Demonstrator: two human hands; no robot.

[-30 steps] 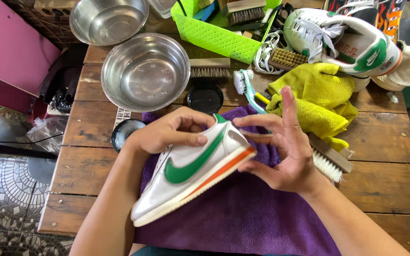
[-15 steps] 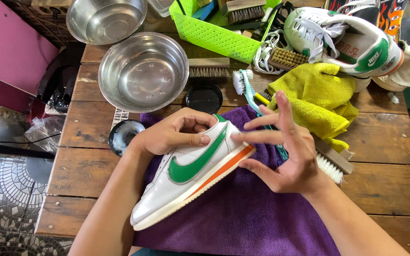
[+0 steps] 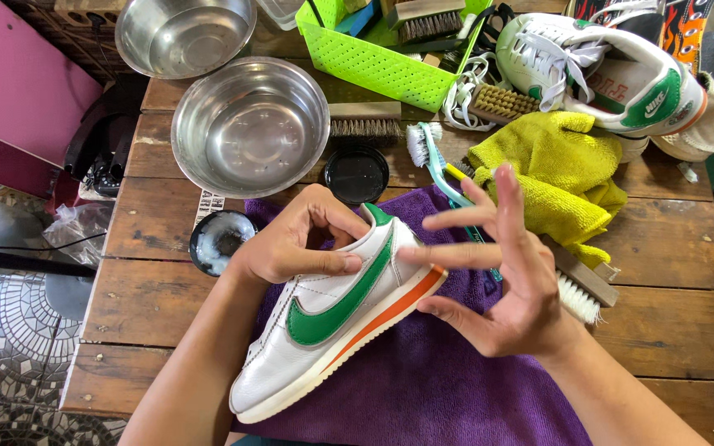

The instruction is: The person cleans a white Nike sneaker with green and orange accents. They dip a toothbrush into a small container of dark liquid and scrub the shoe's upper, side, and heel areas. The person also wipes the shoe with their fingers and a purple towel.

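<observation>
change: right hand has lifted off the sneaker — fingers spread, index tip at heel
left hand: fingers curled, gripping sneaker's collar
cloth: purple towel under sneaker

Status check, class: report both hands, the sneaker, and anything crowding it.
Left hand gripping white sneaker at heel. Right hand open, fingertips at its sole edge. Sneaker on purple towel. Teal toothbrush close behind.

Left hand grips the heel of the white shoe, which lies tilted over the purple towel. Right hand is spread, fingertips at the heel side, probably touching. Behind sit a steel bowl, yellow cloth and green basket.
</observation>
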